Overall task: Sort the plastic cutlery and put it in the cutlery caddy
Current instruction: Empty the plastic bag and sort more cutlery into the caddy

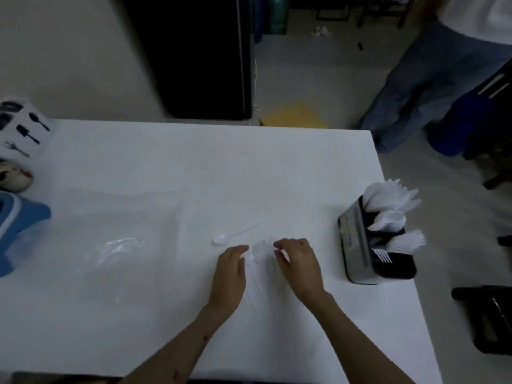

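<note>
A small bunch of white plastic forks (260,259) lies on the white table (166,167), tines pointing away from me. My left hand (230,275) and my right hand (297,266) lie on either side of the bunch, fingers relaxed and touching its edges. A single white plastic spoon (221,239) lies just left of the forks. The black and metal cutlery caddy (357,245) stands at the table's right edge, with knives, spoons and forks upright in separate compartments.
A clear plastic bag (116,245) lies flat on the left of the table. A blue object (19,225) and a box printed with cutlery pictures (25,126) sit at the left edge. A person in jeans (432,79) stands beyond the far right corner.
</note>
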`<state>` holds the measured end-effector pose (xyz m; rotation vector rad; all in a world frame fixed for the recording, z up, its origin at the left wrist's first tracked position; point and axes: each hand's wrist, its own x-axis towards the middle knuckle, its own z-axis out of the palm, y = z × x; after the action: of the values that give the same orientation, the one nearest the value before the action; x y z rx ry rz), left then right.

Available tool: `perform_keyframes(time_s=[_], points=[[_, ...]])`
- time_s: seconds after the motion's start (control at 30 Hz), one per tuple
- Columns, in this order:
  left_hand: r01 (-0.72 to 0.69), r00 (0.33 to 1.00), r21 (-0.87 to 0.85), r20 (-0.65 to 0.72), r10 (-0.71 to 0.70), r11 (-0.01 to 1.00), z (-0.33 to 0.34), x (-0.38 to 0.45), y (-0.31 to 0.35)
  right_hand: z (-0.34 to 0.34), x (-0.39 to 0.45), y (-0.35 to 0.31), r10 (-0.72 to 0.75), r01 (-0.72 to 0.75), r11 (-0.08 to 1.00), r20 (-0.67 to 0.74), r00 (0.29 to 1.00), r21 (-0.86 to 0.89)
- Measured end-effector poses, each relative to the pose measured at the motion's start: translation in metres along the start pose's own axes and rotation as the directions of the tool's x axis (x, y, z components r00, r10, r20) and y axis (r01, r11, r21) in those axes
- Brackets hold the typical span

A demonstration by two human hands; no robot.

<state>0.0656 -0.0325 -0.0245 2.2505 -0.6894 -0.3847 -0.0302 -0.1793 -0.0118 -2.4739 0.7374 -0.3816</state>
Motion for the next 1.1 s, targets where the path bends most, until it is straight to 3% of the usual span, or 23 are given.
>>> perform_keyframes(time_s=[0.07, 0.17, 0.33, 0.6, 0.77, 0.87, 0.93, 1.0, 1.07, 1.1], points=[[0.035, 0.999, 0.029, 0.013, -0.035, 0.999, -0.009, -0.010, -0.019, 0.018, -0.008, -0.007, 0.047, -0.044, 0.998, 0.085, 0.995, -0.037], [0.050, 0.993, 0.090, 0.101, -0.060, 0.995, -0.017, -0.020, -0.040, 0.039, -0.006, -0.016, 0.012, 0.002, 0.995, 0.134, 0.991, -0.102], [-0.133, 0.972, 0.169, 0.213, 0.095, 0.977, -0.022, -0.028, -0.063, 0.063, 0.031, -0.035, -0.067, 0.089, 0.978, 0.118, 0.991, -0.187], [-0.191, 0.939, 0.106, 0.311, 0.150, 0.976, -0.034, -0.021, -0.074, 0.084, 0.073, -0.039, -0.016, 0.113, 0.909, 0.237, 0.971, -0.401], [-0.081, 0.932, -0.006, 0.354, 0.078, 0.997, -0.040, -0.015, -0.072, 0.079, 0.076, -0.034, -0.075, 0.160, 0.894, 0.212, 0.974, -0.418], [0.098, 0.963, -0.157, 0.264, -0.054, 0.983, -0.047, -0.009, -0.054, 0.065, 0.065, -0.044, -0.070, 0.086, 0.966, 0.075, 0.995, -0.242], [0.304, 0.941, -0.322, 0.250, -0.230, 0.897, -0.052, -0.002, -0.035, 0.054, 0.047, -0.057, -0.009, 0.010, 1.000, 0.069, 0.998, -0.008], [0.498, 0.867, -0.522, 0.328, -0.376, 0.693, -0.052, 0.009, -0.018, 0.043, 0.023, -0.070, 0.056, -0.082, 0.981, 0.152, 0.987, 0.177], [0.605, 0.794, -0.611, 0.410, -0.450, 0.511, -0.046, 0.021, -0.009, 0.036, 0.001, -0.078, 0.074, -0.135, 0.956, 0.230, 0.970, 0.260], [0.631, 0.771, -0.615, 0.429, -0.470, 0.473, -0.044, 0.025, -0.006, 0.035, -0.009, -0.079, 0.092, -0.166, 0.944, 0.257, 0.962, 0.285]])
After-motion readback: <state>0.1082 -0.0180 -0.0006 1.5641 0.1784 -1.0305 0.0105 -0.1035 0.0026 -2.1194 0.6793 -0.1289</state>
